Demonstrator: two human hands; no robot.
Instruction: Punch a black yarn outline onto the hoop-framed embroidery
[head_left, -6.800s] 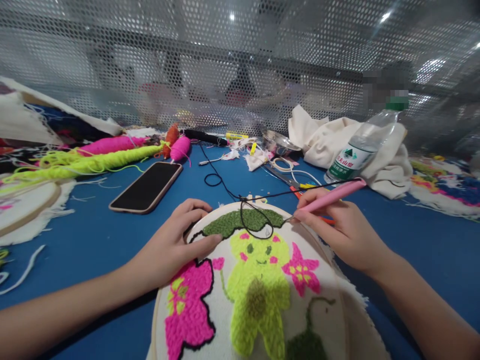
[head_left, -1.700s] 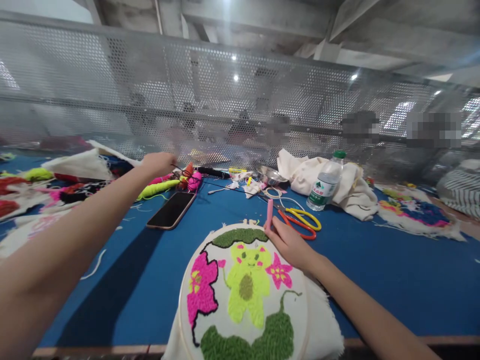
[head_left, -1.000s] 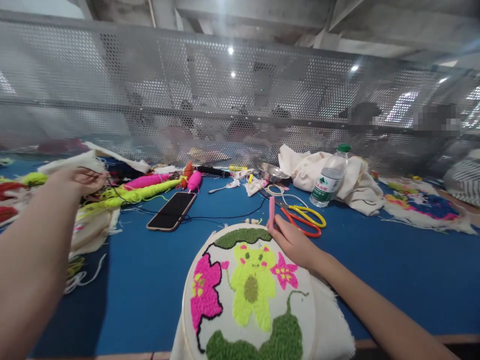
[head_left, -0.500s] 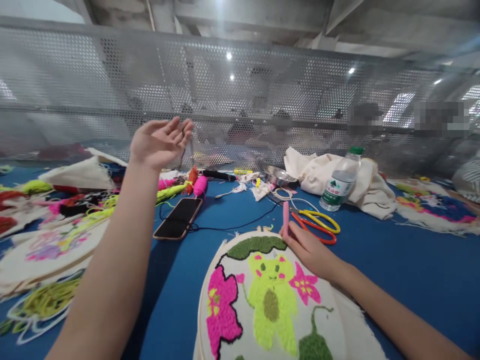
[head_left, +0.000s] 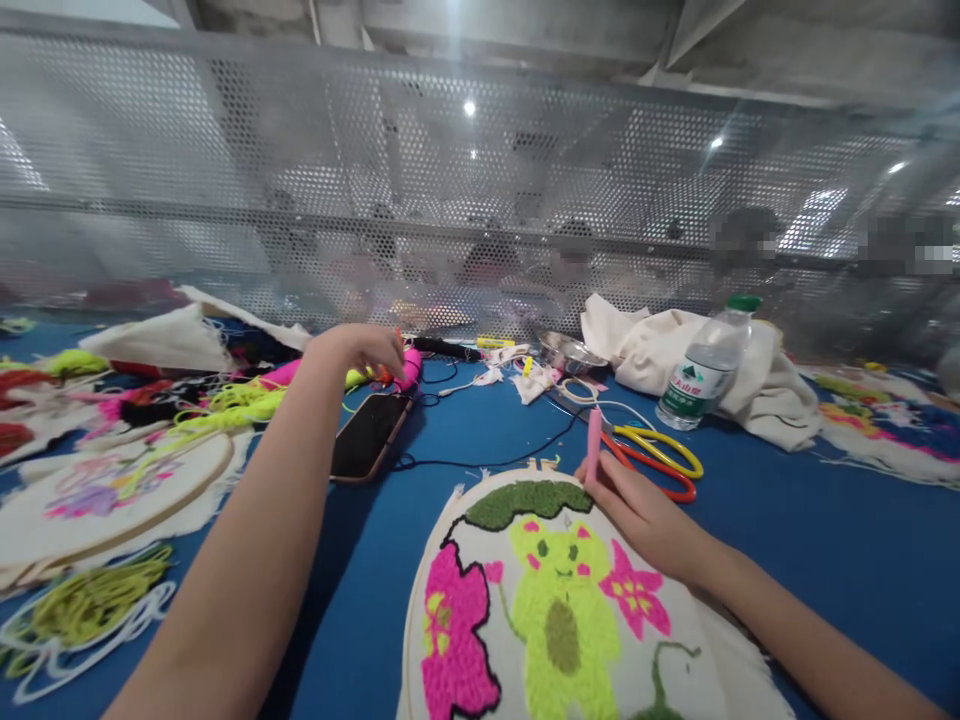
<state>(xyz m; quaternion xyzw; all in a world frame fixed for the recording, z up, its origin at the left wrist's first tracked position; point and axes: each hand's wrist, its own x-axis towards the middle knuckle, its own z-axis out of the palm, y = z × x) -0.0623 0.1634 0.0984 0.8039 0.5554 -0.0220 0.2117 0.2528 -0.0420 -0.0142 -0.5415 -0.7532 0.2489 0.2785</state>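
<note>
My right hand [head_left: 645, 515] is closed around a pink punch needle [head_left: 593, 445], held upright at the top right edge of an embroidery hoop [head_left: 411, 625]. The white cloth in the hoop carries a tufted yellow-green animal [head_left: 570, 590], magenta flowers and dark green leaves edged in black. My left hand [head_left: 364, 350] hangs palm down above the table, close to a pink yarn bundle [head_left: 410, 370], fingers bent downward. Its fingertips are partly hidden, and I cannot make out whether it grips anything. A black yarn [head_left: 480, 463] runs across the blue table towards the punch needle.
A phone [head_left: 371, 435] lies under my left forearm. Scissors with red and yellow handles [head_left: 660, 455], a water bottle [head_left: 705, 370], a metal bowl [head_left: 570, 352] and cream cloth [head_left: 787, 400] lie beyond the hoop. Another hoop [head_left: 217, 460] and loose yarn [head_left: 97, 595] are at left. A perforated metal screen [head_left: 450, 200] stands behind.
My left hand has come down from its raised, palm-up position and turned over towards the yarn. My right hand keeps the punch needle at the hoop's edge. The view has shifted slightly.
</note>
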